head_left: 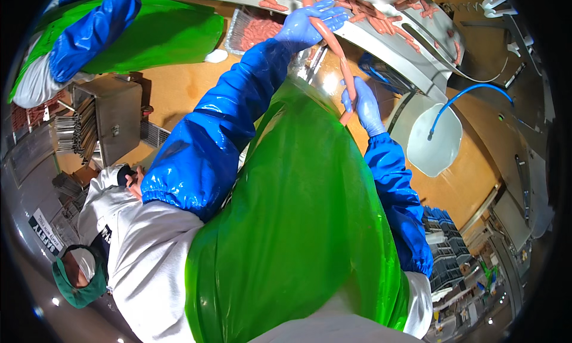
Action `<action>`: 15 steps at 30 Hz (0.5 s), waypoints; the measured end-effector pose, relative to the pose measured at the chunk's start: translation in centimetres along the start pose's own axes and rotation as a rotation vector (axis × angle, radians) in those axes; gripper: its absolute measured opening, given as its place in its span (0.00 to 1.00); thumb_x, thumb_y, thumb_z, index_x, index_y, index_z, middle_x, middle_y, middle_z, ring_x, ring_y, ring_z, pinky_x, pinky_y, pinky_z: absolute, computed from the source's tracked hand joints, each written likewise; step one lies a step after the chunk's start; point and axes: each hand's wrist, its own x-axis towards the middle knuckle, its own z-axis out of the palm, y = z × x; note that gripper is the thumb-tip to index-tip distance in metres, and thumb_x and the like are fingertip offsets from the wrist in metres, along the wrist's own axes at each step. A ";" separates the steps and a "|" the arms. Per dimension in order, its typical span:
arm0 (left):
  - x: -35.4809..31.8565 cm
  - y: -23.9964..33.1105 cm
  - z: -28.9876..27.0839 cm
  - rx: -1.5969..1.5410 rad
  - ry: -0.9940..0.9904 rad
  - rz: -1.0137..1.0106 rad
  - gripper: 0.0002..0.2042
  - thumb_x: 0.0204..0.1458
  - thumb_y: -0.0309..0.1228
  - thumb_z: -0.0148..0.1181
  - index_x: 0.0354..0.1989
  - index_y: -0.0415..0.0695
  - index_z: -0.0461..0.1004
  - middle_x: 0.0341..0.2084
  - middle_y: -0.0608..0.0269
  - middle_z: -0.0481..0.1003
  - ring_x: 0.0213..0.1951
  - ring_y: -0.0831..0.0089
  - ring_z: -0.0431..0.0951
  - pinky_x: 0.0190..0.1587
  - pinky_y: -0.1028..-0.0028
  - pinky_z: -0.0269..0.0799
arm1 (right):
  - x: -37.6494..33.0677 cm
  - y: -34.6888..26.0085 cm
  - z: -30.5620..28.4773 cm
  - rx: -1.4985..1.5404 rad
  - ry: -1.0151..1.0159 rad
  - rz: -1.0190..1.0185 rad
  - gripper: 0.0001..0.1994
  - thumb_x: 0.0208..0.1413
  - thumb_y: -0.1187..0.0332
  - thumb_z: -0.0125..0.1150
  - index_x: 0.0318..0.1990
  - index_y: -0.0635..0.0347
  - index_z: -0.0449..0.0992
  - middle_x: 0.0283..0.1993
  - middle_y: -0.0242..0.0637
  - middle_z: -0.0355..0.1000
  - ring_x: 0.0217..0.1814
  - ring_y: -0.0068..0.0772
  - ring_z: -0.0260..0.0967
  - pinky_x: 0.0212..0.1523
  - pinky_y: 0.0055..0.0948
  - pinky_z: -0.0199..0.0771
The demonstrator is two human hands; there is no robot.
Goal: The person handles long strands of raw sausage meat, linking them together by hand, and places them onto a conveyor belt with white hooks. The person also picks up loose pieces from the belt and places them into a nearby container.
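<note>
A string of pinkish sausages (331, 40) hangs down from the steel table at the top, across my left hand and on to my right. My left hand (296, 28), in a blue glove, is open at the table's near edge. Its fingers stretch to the right, and the sausages pass over them. Lower and to the right, my gloved right hand (368, 108) is closed round a link of the same string, its fingers partly hidden. A short end of sausage shows below that hand, against my green apron (298, 212). Many more sausages (372, 12) lie heaped on the table beyond.
The curved steel table (411, 60) spans the top. A clear crate (231, 40) of sausages stands left of my left hand. At right is a pale tub (438, 143) with a blue hose (471, 90). A green-aproned co-worker (155, 36) is at upper left, another person (80, 283) at lower left.
</note>
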 end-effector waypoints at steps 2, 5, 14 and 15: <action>-1.1 -1.7 -0.1 -0.580 0.211 -0.097 0.24 0.62 0.32 0.47 0.64 0.31 0.56 0.60 0.44 0.67 0.59 0.59 0.70 0.62 0.66 0.67 | 0.0 0.2 1.5 -0.073 0.310 -0.119 0.14 0.68 0.59 0.48 0.44 0.62 0.71 0.30 0.32 0.67 0.28 0.25 0.64 0.36 0.25 0.67; -2.6 -6.8 0.4 -0.567 0.257 -0.362 0.18 0.61 0.39 0.47 0.49 0.35 0.67 0.45 0.49 0.72 0.48 0.54 0.74 0.57 0.56 0.70 | 0.4 0.0 2.2 -0.469 0.427 -0.395 0.07 0.60 0.69 0.57 0.43 0.60 0.71 0.34 0.33 0.66 0.34 0.28 0.64 0.39 0.28 0.68; -2.4 -7.5 -0.3 -0.565 0.256 -0.079 0.09 0.63 0.35 0.48 0.39 0.41 0.66 0.32 0.60 0.70 0.32 0.68 0.72 0.36 0.68 0.73 | 3.4 -3.3 6.5 0.189 0.240 0.039 0.09 0.61 0.70 0.59 0.45 0.59 0.68 0.41 0.33 0.68 0.35 0.26 0.67 0.38 0.25 0.71; -1.8 -6.1 -0.4 -0.504 0.320 -0.075 0.10 0.64 0.36 0.48 0.38 0.41 0.67 0.32 0.61 0.70 0.33 0.68 0.72 0.37 0.68 0.72 | 4.3 -4.4 6.7 0.367 0.198 0.172 0.08 0.62 0.69 0.59 0.44 0.59 0.68 0.40 0.32 0.68 0.34 0.25 0.67 0.36 0.24 0.70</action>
